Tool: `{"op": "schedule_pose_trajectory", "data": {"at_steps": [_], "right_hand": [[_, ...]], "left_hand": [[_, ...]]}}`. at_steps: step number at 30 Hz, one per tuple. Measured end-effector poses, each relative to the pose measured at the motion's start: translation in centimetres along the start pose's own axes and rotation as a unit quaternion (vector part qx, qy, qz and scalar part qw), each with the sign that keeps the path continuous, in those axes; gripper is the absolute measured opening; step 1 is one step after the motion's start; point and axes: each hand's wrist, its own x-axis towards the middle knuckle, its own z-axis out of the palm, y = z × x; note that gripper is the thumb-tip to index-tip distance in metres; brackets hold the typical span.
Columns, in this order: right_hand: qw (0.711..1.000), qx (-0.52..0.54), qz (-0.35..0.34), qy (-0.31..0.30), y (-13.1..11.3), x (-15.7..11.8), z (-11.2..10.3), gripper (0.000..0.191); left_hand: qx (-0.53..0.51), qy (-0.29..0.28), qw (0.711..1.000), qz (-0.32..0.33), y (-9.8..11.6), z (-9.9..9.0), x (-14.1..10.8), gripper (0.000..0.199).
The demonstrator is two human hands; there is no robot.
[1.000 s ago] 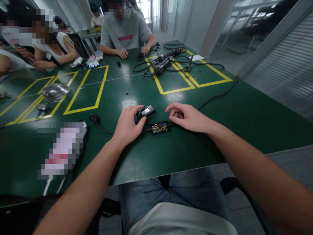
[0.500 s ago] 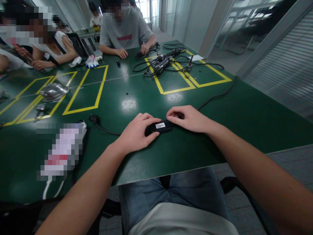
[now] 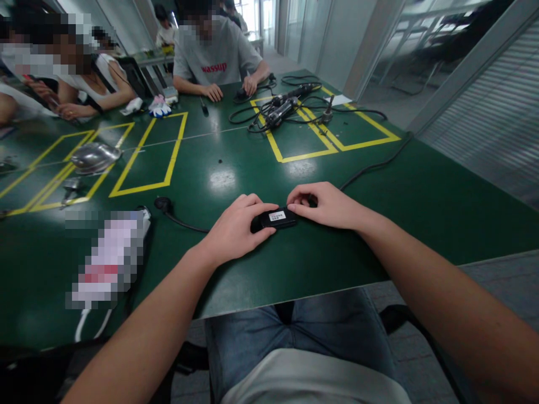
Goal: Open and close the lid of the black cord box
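Note:
A small black power adapter [image 3: 283,219] with a white label lies on the green table in front of me. My left hand [image 3: 238,227] grips its left part between thumb and fingers. At the adapter's right end, my right hand [image 3: 322,205] has its fingers curled and pinched where the black cord [image 3: 370,166] meets it; the exact grip is hidden by the fingers. That cord runs off to the back right. Left of my left hand, a short cord ends in a black plug [image 3: 163,205].
A phone-like, blurred-out object [image 3: 112,255] with a white cable lies at left. Farther back are a shiny metal bowl-like part [image 3: 96,157], corded power tools [image 3: 282,112] and gloves [image 3: 160,106]. Across the table [image 3: 252,280] sits a person in a grey shirt [image 3: 217,56]; others sit at left.
Hardly anything differs. The whole view has shifted very slightly, while both hands stay at the adapter.

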Motion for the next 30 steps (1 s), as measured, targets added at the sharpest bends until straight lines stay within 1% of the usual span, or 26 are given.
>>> {"op": "schedule_pose_trajectory", "data": {"at_steps": [8, 19, 24, 27, 28, 30], "right_hand": [[1.0, -0.011, -0.001, -0.003, -0.02, -0.02, -0.04, 0.023], [1.0, -0.022, -0.003, -0.009, -0.02, 0.05, 0.11, 0.023], [1.0, -0.015, 0.002, -0.014, 0.1, 0.14, 0.0, 0.024], [1.0, -0.008, 0.005, -0.019, 0.39, 0.28, -0.09, 0.024], [1.0, -0.006, 0.005, -0.021, 0.46, 0.3, -0.12, 0.023], [1.0, -0.003, 0.005, -0.026, 0.48, 0.27, -0.17, 0.02]], "left_hand": [[0.006, 0.003, 1.0, 0.003, -0.03, -0.06, 0.06, 0.042], [-0.036, 0.006, 0.999, -0.017, -0.07, 0.02, 0.08, 0.043], [-0.051, 0.011, 0.999, -0.012, 0.07, -0.01, 0.12, 0.041], [-0.065, 0.038, 0.997, -0.015, 0.02, -0.15, 0.22, 0.039], [-0.064, 0.058, 0.996, -0.026, -0.09, -0.2, 0.27, 0.038], [-0.042, 0.109, 0.991, -0.069, -0.5, -0.26, 0.4, 0.036]]}}
